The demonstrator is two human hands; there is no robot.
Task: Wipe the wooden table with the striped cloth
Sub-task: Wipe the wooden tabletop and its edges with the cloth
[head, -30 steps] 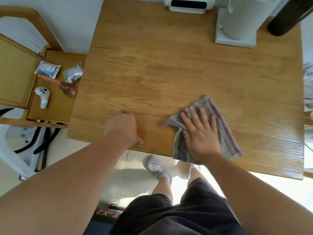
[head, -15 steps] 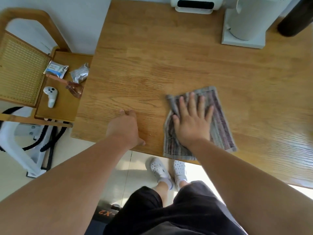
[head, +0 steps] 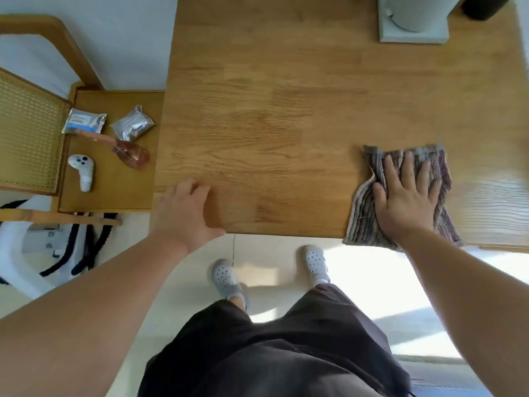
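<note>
Striped cloth [head: 372,213]: now slid rightward along wooden table [head: 286,110] near edge under flat, spread right hand [head: 406,202]; left hand [head: 186,213] open, bracing near-left corner; wiping underway.

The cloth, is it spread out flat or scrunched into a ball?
Mostly spread flat. The cloth lies open on the table under the right hand, with just a few wrinkles by the thumb and its near edge hanging over.
</note>
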